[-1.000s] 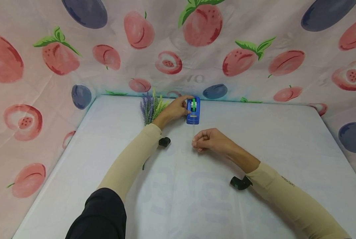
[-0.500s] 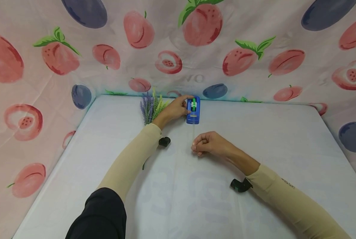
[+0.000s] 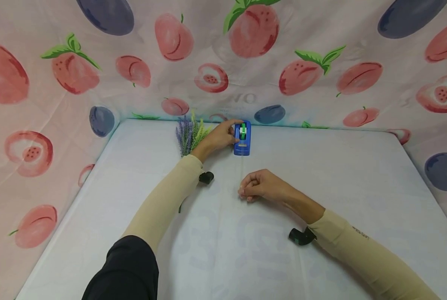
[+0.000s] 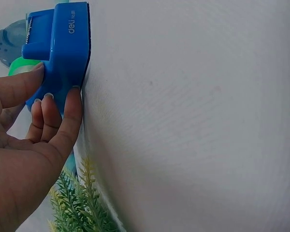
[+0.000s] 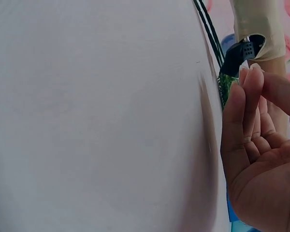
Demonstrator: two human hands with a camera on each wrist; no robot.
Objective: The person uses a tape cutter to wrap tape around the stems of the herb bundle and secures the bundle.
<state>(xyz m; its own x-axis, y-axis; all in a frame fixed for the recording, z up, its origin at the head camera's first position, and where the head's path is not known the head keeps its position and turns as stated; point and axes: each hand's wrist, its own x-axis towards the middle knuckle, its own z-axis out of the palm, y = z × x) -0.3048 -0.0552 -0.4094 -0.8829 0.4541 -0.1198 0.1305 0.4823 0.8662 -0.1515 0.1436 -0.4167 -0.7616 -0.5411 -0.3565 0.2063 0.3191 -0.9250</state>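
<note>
Head view: the left hand [image 3: 220,136] grips the blue tape dispenser [image 3: 245,142] on the white table [image 3: 343,175]. Nearer than the dispenser, the right hand [image 3: 265,184], fingertips together, pinches the clear tape strip [image 3: 242,166] running from it. Flowers [image 3: 186,135] lie left of the dispenser.
</note>
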